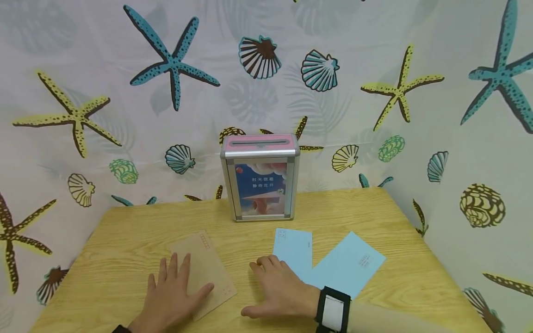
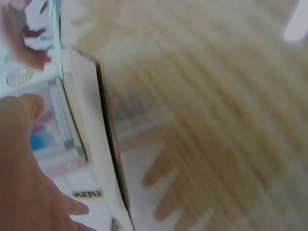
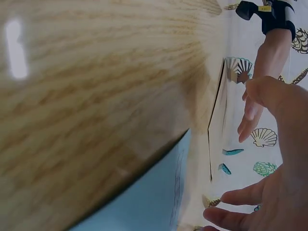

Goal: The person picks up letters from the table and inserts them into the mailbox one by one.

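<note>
A brown paper envelope (image 1: 211,266) lies at a slant on the wooden table. My left hand (image 1: 172,291) is over its left part with the fingers spread. To the right, my right hand (image 1: 279,286) hovers palm down, fingers relaxed and apart, with nothing between them. Its knuckles overlap the near-left corner of a light blue envelope (image 1: 294,249) in the head view. A second light blue envelope (image 1: 351,263) lies beside that one, tilted to the right. In the right wrist view, a blue envelope (image 3: 144,197) shows below the right hand (image 3: 274,183).
At the table's back stands a letter box (image 1: 262,178) with a silver frame, a pink top with a slot, and a picture on its front. Behind and beside the wooden table (image 1: 141,231) hangs a white cloth (image 1: 208,111) printed with starfish and shells.
</note>
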Action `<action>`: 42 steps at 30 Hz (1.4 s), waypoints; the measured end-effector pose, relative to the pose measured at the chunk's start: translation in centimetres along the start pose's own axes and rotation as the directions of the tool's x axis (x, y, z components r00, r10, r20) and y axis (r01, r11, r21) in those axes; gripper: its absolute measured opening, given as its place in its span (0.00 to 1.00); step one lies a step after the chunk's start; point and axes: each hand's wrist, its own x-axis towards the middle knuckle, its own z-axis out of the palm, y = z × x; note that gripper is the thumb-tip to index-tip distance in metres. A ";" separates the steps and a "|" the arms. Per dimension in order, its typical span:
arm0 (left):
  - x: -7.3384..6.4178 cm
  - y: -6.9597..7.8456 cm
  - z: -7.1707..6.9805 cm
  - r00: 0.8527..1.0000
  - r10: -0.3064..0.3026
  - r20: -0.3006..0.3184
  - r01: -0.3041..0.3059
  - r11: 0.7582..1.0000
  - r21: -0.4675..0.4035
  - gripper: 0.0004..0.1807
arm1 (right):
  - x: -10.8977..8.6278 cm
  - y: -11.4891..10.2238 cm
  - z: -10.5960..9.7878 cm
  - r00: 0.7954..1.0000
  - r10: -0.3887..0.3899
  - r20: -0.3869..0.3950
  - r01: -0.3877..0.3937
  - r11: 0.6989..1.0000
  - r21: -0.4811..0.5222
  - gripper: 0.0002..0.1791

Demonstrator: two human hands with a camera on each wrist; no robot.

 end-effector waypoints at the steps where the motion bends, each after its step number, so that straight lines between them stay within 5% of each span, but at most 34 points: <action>1: 0.3 -0.3 -0.1 1.000 -0.018 0.019 0.018 1.000 -0.008 0.62 | 0.1 -0.1 0.1 1.000 -0.003 0.004 0.003 1.000 -0.001 0.54; 10: 2.2 -2.8 -0.6 0.995 -0.081 0.066 0.081 0.997 0.006 0.63 | 1.6 -0.9 1.0 0.998 -0.004 0.065 0.006 1.000 -0.024 0.49; 22: 3.2 -3.5 -1.1 0.989 -0.089 0.115 0.088 0.996 0.012 0.63 | 3.0 -1.0 1.7 0.999 -0.017 0.035 0.018 0.999 -0.027 0.42; 35: 3.4 -2.0 -0.5 0.999 -0.043 -0.005 0.043 0.996 0.074 0.62 | 3.4 -2.2 1.6 0.993 -0.041 0.114 0.031 0.996 0.083 0.26; 42: 4.4 -2.4 -1.5 0.999 -0.043 0.016 0.042 0.998 0.055 0.54 | 3.4 -2.4 1.5 0.993 -0.023 0.118 0.015 0.997 0.069 0.21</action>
